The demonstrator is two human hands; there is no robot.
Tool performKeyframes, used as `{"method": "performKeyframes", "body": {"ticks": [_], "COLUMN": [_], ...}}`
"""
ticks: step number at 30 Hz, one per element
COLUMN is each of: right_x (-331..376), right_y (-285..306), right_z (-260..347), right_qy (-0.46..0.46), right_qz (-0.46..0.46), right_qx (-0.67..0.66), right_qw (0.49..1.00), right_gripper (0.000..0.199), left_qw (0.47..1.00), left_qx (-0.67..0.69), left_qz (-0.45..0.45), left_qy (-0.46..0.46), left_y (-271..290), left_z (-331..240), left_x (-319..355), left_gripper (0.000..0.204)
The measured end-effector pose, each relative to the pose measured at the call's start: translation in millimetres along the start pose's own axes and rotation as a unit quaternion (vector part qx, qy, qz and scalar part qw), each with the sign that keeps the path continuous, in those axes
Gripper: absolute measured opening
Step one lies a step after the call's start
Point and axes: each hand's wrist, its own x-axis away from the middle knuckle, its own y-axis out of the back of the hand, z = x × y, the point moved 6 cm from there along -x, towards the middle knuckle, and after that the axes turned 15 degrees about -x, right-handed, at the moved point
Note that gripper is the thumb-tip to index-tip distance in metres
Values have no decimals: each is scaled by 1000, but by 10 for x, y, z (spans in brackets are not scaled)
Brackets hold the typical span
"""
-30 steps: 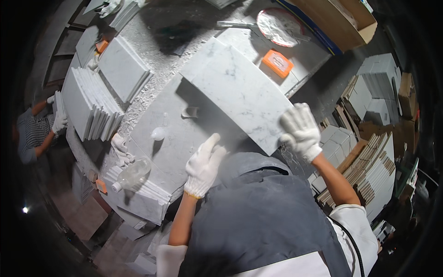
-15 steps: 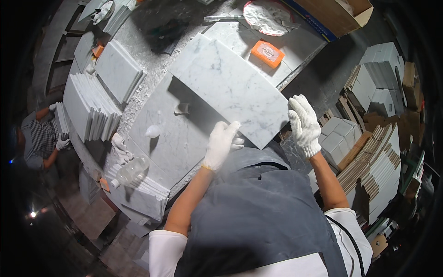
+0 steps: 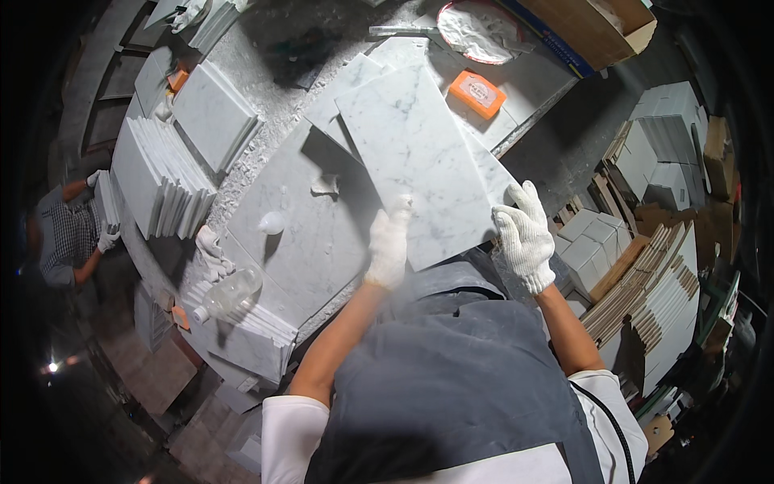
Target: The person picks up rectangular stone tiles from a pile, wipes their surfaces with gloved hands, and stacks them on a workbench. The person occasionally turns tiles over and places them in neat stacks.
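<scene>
A white marble tile (image 3: 427,161) with grey veins lies tilted across the worktable, its near end over the table's front edge. At that end's left side my left hand (image 3: 389,246), in a white knit glove, is closed on the tile, slightly blurred. My gloved right hand (image 3: 526,242) holds the tile's right edge close to the near corner, fingers bent. Another marble tile (image 3: 334,113) lies underneath at a different angle, showing on both sides of the upper one. A small pale scrap (image 3: 325,185) and a whitish rounded piece (image 3: 272,223) rest left of my hands.
An orange block (image 3: 477,94) and a round dish of white paste (image 3: 480,31) sit beyond the tiles, near a cardboard box (image 3: 597,32). Leftward are stacked tiles (image 3: 161,177), a clear bottle (image 3: 230,294) and a co-worker (image 3: 68,230). Packed tiles (image 3: 645,282) stand on the right.
The upper tile has turned clockwise and slid, uncovering a second tile below it. My right hand has come from apart to touching its edge, fingers now bent.
</scene>
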Motion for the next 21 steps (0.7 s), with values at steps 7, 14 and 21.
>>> {"method": "performKeyframes", "body": {"ticks": [7,14,21], "right_x": [-172,-690,-1050], "right_y": [-181,-704,-1339], "right_z": [139,425,563], "right_qy": [-24,51,117], "right_qz": [-53,-17,82], "right_qx": [-174,-127,29], "right_qw": [983,990,989], "right_gripper": [18,23,32], "left_qw": [996,980,907], "left_qx": [71,103,-42], "left_qz": [-20,-120,-400], "left_qy": [-48,-120,-121], "left_y": [605,2279,4752], "left_z": [-303,202,1106], "left_x": [132,220,975], "left_gripper": [42,32,56]}}
